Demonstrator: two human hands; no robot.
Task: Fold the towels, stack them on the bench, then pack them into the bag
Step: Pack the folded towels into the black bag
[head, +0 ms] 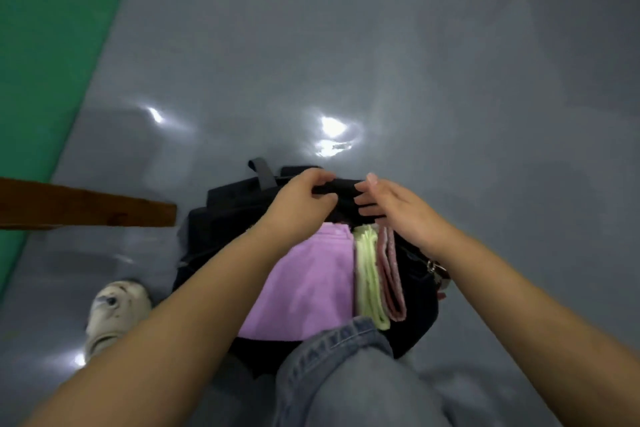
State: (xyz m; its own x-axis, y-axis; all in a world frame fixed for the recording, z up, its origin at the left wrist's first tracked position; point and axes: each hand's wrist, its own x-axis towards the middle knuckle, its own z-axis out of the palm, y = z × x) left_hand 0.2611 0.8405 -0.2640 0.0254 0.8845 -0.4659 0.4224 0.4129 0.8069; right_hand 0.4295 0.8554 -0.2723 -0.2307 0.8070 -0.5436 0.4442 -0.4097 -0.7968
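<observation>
Three folded towels stand on edge inside the open black bag (221, 204), packed side by side: a broad lilac towel (304, 284) on the left, a pale green towel (369, 274) in the middle with its layered folds showing, and a dusty pink towel (391, 274) on the right, pressed against the green one. The bag sits on the glossy grey floor (381, 45), just in front of the person's knee in blue jeans (346, 374). A grey strap (263, 173) sticks up from the far side of the bag, and a metal clip (434, 267) hangs at its right edge. The left hand (304, 194) has its grip curled around the black far rim of the bag's opening, thumb and fingers pinching the fabric. The right hand (388, 204) is just beside it, fingers bent over the same rim, though blur hides how firmly they hold. The wooden desk (86, 206) juts in from the left, near the bag, and a pale shoe (114, 312) rests on the floor below it.
</observation>
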